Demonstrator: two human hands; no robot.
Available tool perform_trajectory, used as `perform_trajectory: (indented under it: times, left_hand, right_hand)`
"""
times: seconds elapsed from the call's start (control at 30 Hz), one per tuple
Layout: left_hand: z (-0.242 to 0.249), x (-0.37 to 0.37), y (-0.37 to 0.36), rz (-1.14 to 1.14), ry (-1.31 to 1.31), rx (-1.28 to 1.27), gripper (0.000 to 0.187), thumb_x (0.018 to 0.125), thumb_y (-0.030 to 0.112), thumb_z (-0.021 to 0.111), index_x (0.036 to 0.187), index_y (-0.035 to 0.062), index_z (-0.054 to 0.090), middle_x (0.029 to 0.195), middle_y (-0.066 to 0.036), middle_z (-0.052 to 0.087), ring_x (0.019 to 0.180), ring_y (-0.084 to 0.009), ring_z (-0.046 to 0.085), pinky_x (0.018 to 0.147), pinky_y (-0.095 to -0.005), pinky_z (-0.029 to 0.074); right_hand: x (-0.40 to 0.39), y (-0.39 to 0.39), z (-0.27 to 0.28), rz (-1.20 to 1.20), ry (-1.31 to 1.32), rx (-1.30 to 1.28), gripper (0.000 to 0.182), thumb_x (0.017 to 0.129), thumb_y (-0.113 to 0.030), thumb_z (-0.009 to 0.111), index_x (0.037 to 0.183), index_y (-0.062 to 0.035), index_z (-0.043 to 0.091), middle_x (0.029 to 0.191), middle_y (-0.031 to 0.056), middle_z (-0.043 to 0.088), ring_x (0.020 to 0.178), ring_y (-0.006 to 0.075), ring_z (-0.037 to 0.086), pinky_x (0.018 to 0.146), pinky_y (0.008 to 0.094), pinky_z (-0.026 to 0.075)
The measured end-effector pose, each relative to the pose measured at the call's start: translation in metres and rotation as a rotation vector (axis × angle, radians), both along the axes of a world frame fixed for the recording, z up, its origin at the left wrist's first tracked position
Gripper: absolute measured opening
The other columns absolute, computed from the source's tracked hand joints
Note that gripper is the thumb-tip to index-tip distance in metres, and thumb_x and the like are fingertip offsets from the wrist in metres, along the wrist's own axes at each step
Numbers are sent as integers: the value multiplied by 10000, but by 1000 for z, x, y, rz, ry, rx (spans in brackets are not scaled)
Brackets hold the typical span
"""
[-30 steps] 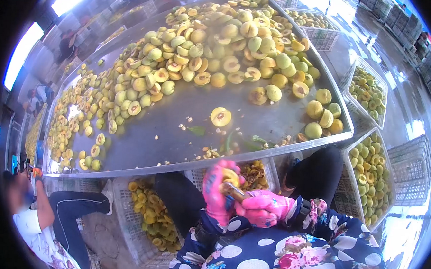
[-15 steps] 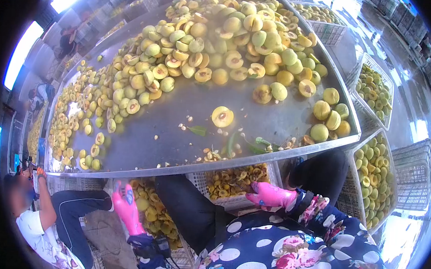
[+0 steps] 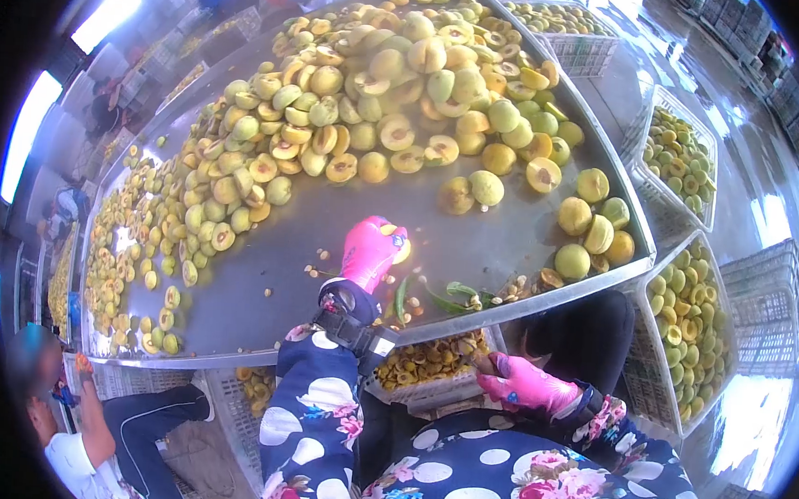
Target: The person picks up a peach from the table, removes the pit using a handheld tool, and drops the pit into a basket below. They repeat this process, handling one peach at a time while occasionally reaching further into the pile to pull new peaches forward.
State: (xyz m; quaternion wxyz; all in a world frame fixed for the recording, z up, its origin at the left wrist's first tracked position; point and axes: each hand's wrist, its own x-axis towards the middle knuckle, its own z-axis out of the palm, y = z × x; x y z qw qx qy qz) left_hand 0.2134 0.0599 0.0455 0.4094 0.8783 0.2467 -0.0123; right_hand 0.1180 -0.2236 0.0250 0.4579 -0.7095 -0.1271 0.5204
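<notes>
My left hand (image 3: 374, 252), in a pink glove, is over the near middle of the metal table (image 3: 260, 319), its fingers closed on a cut fruit half (image 3: 402, 251). My right hand (image 3: 526, 384), also gloved in pink, is beyond the near table edge, beside the crate of dark fruit pieces (image 3: 430, 364). Its fingers are curled round something small that I cannot make out. A large heap of halved yellow-green fruit (image 3: 334, 115) covers the far and left parts of the table. Small pits and green leaves (image 3: 456, 298) lie to the right of my left hand.
Crates of fruit (image 3: 692, 324) stand along the right side, with stacked empty crates (image 3: 758, 304) beyond. A co-worker in a white top (image 3: 82, 450) sits at the lower left. The table's raised metal rim (image 3: 513, 314) runs between the tabletop and my lap.
My left hand has moved up from below the rim onto the table and closed on the lone fruit half. My right hand has shifted slightly right and down. The whole view has tilted a little.
</notes>
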Motion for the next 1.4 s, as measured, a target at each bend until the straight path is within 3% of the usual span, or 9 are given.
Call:
perform_trajectory:
  times: [0.13,0.3,0.33,0.4,0.5,0.63,0.87,1.03,1.4]
  left_hand:
    - [-10,-10,-11,-20,-59,-153,323,750,192,735,970,-13,619,873,-105,661,764,-168,619,693,-291,503]
    - [-2,-63,10,283,-130,-1334,331,877,276,565,1084,17,574,987,-128,619,841,-212,612,585,-280,507]
    - [2,-74,19,229,-88,-1796,387,878,276,545,1161,13,528,1056,-163,599,892,-257,584,713,-368,510]
    - [16,-103,8,437,-223,-2042,438,881,281,516,1232,23,481,1182,-206,526,1027,-323,535,831,-442,486]
    - [31,-139,-3,434,-380,-2119,478,878,226,503,1320,67,413,1313,-196,419,1181,-383,430,940,-521,419]
    - [24,-171,-19,251,-478,-2024,463,919,206,430,1357,77,353,1352,-214,374,1178,-386,447,945,-569,405]
    - [24,-187,-45,157,-408,-1868,498,930,314,414,1326,13,377,1258,-205,478,1075,-355,525,871,-489,476]
    - [27,-189,-61,440,-356,-1801,487,939,344,397,1278,-5,421,1195,-215,523,1036,-330,550,839,-453,488]
    - [37,-187,-80,438,-399,-1590,402,966,316,365,1199,1,455,1159,-179,534,971,-288,564,824,-410,497]
  right_hand:
    - [4,0,-7,-47,77,97,285,911,-288,529,913,-11,464,672,53,552,541,131,529,492,283,425]
    - [9,-6,5,-74,179,100,266,901,-255,534,1067,-52,491,715,11,536,528,74,492,474,209,420]
    - [11,-6,17,-131,216,95,277,900,-265,541,1072,-54,491,689,7,529,496,70,486,452,203,415]
    - [12,-7,19,-133,291,125,286,900,-269,545,1076,-50,491,664,1,522,468,69,478,438,196,411]
    - [5,0,33,-157,304,149,271,907,-253,537,1079,-47,493,656,4,535,464,65,492,444,184,417]
    - [0,9,62,-171,290,290,226,918,-207,521,1079,-50,496,655,11,563,479,65,527,463,179,434]
    - [-23,34,93,5,153,211,305,916,-252,528,1140,-55,466,720,-2,527,592,49,504,512,181,418]
    - [-33,43,93,35,36,198,357,924,-289,509,1136,-10,442,730,19,554,555,59,508,503,201,428]
    - [-44,48,88,-27,5,198,228,941,-256,476,1018,-43,448,700,10,523,525,63,487,467,216,404]
